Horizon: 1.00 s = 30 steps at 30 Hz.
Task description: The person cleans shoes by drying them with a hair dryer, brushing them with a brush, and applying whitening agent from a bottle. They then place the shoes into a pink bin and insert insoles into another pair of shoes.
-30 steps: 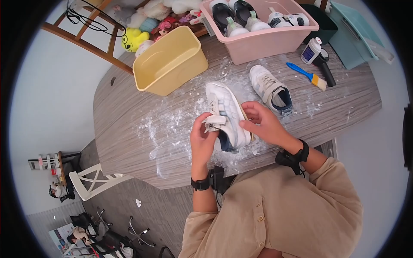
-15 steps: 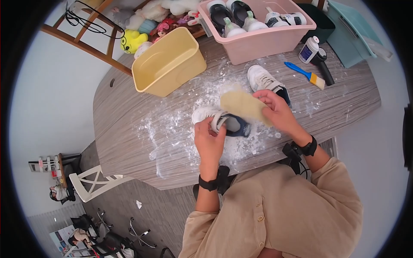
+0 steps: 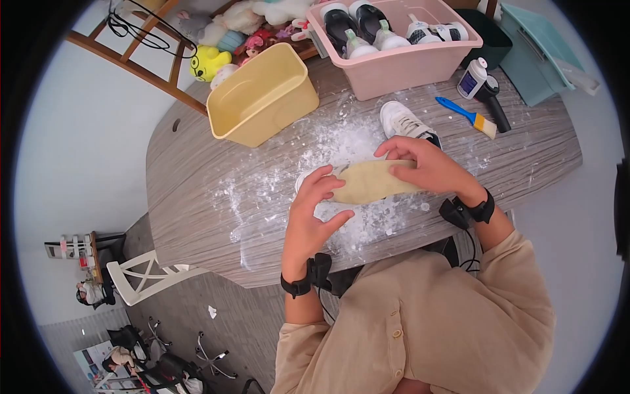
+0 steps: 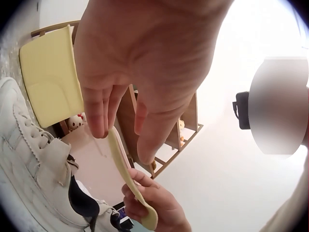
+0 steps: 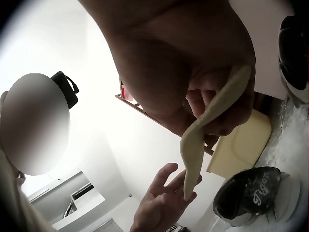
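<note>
A pale yellow insole is held level above the table by my right hand, pinched near one end between thumb and fingers. My left hand is at its other end, thumb spread away, fingertips touching or very near the tip. Under the insole, mostly covered in the head view, lies a white shoe; the left wrist view shows its laces and strap. In the right wrist view the insole looks curved from the side. A second white shoe lies beyond my right hand.
White powder covers the middle of the wooden table. At the back stand a yellow bin and a pink bin of shoes. On the right are a blue-handled brush, a white bottle, a black-handled tool and a teal bin.
The insole came into view in my right hand and has turned level, moving nearer my left hand. The shoe was lowered to the table, and my left hand has let go of it.
</note>
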### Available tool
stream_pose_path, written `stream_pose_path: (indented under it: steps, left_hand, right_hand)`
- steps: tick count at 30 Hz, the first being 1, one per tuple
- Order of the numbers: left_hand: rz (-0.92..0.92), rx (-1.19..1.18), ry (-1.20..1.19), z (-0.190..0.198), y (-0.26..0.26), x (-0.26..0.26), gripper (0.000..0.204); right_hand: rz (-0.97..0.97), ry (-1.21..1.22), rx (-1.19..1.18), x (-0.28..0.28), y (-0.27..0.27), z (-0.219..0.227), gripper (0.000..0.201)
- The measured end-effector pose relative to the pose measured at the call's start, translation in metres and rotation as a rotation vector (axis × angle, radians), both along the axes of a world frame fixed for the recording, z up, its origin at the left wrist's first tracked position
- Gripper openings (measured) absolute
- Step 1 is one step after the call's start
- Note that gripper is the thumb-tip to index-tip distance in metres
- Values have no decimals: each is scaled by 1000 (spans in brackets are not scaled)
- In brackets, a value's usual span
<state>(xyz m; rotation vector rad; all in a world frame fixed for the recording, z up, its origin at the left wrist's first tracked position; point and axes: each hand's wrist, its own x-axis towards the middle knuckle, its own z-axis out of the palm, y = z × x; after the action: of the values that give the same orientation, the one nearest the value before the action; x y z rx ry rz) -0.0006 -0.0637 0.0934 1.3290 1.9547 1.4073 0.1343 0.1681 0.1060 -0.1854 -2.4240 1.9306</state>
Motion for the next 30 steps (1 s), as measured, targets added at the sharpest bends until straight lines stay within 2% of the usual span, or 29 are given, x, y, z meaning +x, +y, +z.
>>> stream_pose_path:
  steps: [4, 7, 10, 13, 19, 22, 30]
  left_hand:
    - [-17, -53, 113, 7, 8, 8, 51]
    - [-15, -28, 211, -3, 10, 9, 47]
    - [43, 2, 207, -5, 11, 12, 42]
    - [68, 32, 138, -8, 12, 12, 38]
    - [99, 68, 161, -6, 15, 10, 31]
    - [111, 103, 145, -3, 18, 14, 28]
    - [125, 104, 109, -5, 19, 14, 24]
  right_hand:
    - [55, -49, -41, 0, 2, 2, 30]
    - [57, 7, -3, -1, 2, -5, 30]
    - [46, -34, 84, -1, 2, -11, 32]
    - [58, -26, 352, 1, -4, -6, 41]
    - [97, 236, 566, -1, -19, -7, 64]
    - [130, 214, 553, -4, -20, -10, 63]
    - [79, 184, 465, -7, -21, -2, 34]
